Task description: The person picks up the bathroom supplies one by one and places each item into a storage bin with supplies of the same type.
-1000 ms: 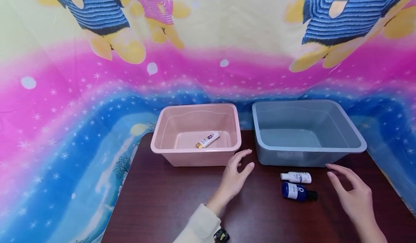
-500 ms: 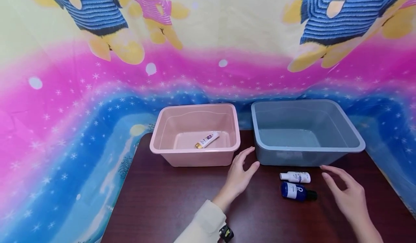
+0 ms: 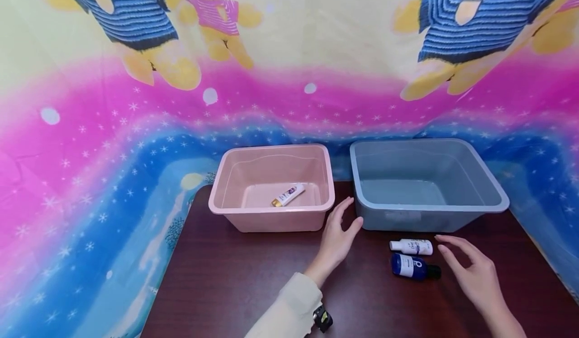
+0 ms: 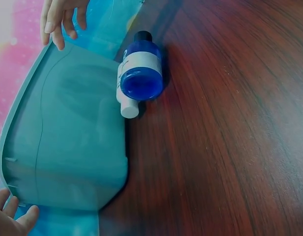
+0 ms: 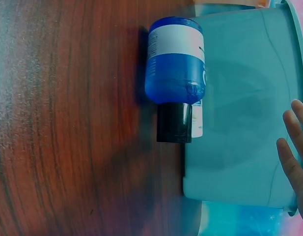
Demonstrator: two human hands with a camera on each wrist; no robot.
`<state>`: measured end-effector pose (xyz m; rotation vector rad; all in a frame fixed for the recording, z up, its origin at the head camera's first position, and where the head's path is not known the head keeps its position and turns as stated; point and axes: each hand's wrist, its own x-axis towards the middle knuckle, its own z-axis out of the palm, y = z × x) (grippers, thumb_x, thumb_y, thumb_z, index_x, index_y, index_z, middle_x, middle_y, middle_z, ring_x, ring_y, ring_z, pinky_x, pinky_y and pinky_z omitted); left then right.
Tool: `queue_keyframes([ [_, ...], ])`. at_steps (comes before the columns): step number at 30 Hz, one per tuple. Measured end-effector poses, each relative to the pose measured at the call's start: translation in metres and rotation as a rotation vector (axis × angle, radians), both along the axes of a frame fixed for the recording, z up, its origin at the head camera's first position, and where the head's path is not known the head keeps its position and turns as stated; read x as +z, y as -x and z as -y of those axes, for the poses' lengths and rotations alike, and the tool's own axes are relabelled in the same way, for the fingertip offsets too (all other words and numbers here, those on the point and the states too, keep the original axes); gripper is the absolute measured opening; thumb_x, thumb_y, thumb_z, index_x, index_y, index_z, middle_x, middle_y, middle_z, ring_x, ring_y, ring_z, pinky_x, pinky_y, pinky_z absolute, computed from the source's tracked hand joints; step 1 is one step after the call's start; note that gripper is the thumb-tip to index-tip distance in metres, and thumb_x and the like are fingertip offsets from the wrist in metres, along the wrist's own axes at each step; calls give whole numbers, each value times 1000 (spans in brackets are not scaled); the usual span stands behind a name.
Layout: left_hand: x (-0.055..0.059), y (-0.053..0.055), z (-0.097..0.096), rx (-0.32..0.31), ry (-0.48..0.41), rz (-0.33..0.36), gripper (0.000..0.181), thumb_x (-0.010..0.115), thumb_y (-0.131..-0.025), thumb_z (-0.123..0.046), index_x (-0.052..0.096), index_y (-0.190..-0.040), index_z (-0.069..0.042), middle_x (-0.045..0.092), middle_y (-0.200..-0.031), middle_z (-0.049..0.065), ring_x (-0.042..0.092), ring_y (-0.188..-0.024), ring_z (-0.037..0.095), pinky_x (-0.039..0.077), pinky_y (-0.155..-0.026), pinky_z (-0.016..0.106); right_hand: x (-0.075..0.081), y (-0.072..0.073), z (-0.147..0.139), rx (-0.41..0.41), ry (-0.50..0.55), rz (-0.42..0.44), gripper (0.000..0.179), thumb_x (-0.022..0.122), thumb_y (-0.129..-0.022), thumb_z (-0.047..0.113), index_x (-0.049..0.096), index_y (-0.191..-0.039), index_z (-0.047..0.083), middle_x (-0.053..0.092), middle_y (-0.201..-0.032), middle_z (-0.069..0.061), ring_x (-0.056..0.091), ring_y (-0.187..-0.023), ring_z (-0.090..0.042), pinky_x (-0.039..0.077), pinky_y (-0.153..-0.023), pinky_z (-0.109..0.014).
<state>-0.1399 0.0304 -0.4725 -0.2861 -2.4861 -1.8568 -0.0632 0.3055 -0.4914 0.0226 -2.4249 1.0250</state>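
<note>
A small white bottle (image 3: pixel 413 246) and a blue bottle with a black cap (image 3: pixel 410 266) lie side by side on the table, in front of the grey-blue bin. My right hand (image 3: pixel 472 272) hovers just right of them, fingers loosely bent and holding nothing. My left hand (image 3: pixel 336 237) is held between the two bins, fingers spread, with nothing in it. From the left wrist view, the blue bottle (image 4: pixel 141 73) partly covers the white one. In the right wrist view the blue bottle (image 5: pixel 176 64) hides most of the white bottle (image 5: pixel 197 120).
The pink bin (image 3: pixel 271 221) stands at the back left with a white tube with a gold cap (image 3: pixel 288 195) inside. Beside it on the right is the grey-blue bin (image 3: pixel 407 220). Both stand on the dark wooden table (image 3: pixel 226 288), before a printed cloth backdrop (image 3: pixel 289 97).
My right hand has moved left, closer to the two bottles. My left hand has shifted slightly right and away from me. The bottles and bins have stayed put.
</note>
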Motion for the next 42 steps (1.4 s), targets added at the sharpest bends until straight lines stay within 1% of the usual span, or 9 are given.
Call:
queue_keyframes([
  [7, -3, 8, -8, 2, 11, -26, 49, 56, -90, -41, 41, -137, -38, 36, -141, -21, 32, -130, 6, 34, -103, 38, -4, -1, 1, 19, 6, 0, 28, 70, -81, 4, 69, -107, 15, 59, -101, 25, 48, -99, 16, 29, -83, -1],
  [14, -7, 16, -11, 8, 14, -68, 52, 55, -91, -41, 38, -140, -37, 35, -145, -14, 30, -131, 5, 32, -104, 40, -8, -2, 3, 37, 1, 2, 31, 71, -79, 1, 69, -107, 14, 65, -100, 9, 48, -99, 15, 29, -84, -2],
  [16, -7, 18, -13, 10, 12, -69, 52, 55, -91, -41, 37, -140, -37, 34, -144, -16, 29, -131, 4, 32, -104, 40, -9, -2, 4, 40, 2, 1, 32, 71, -79, 1, 69, -107, 13, 65, -100, 7, 49, -99, 14, 29, -84, -2],
  [19, -5, 20, -15, 13, 12, -62, 54, 55, -90, -43, 38, -141, -34, 33, -144, -20, 29, -131, 4, 31, -105, 41, -12, -2, 5, 43, -3, 4, 32, 71, -79, 1, 69, -107, 15, 64, -101, 10, 48, -100, 14, 29, -84, -2],
  [21, -4, 21, -16, 20, 13, -50, 53, 55, -90, -43, 38, -140, -36, 32, -142, -23, 29, -131, 3, 30, -105, 41, -15, -2, 5, 49, -5, 7, 31, 71, -79, 2, 69, -107, 14, 64, -101, 10, 48, -100, 14, 29, -84, -2],
  [29, 0, 28, -23, 27, -16, -30, 53, 55, -89, -45, 39, -139, -38, 32, -145, -17, 30, -131, 4, 31, -104, 44, -22, -4, 5, 80, -13, 33, 30, 72, -78, 4, 69, -107, 13, 65, -101, -5, 49, -96, 13, 29, -83, -1],
  [32, 0, 31, -24, 25, -12, -41, 53, 56, -89, -43, 40, -139, -35, 33, -146, -14, 31, -131, 5, 31, -104, 44, -25, -5, 4, 91, -17, 31, 31, 73, -77, 3, 69, -106, 12, 65, -100, -5, 49, -98, 13, 28, -83, -1],
  [38, 1, 35, -25, 27, 11, -42, 54, 57, -89, -45, 41, -139, -35, 31, -144, -20, 31, -131, 6, 31, -104, 43, -31, -5, 4, 101, -27, 23, 32, 75, -75, 2, 69, -105, 13, 65, -98, 0, 47, -98, 14, 28, -84, -2],
  [42, 0, 39, -25, 22, 1, -30, 54, 55, -88, -48, 40, -139, -36, 30, -145, -20, 30, -132, 7, 31, -104, 45, -32, -5, 5, 101, -36, 27, 32, 75, -75, 3, 69, -105, 14, 64, -99, 1, 46, -100, 14, 27, -84, -1],
])
